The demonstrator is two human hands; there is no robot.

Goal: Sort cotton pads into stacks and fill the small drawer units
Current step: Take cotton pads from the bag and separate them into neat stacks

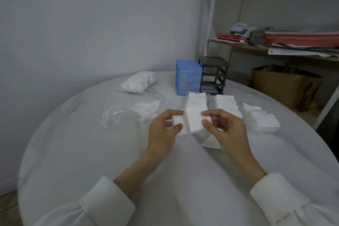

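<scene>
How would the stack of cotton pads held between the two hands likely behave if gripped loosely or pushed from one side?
The stack of cotton pads is probably light and soft; the left hand and right hand pinch it from both sides. Its loose layers would likely slide apart or fan out under a slack grip. Pushed sideways on the table, it might shear rather than roll.

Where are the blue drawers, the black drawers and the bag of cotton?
blue drawer unit (188, 80), head view, middle drawer front.
black drawer unit (213, 60), head view, top panel.
bag of cotton (140, 81), head view, middle of bag.
</scene>
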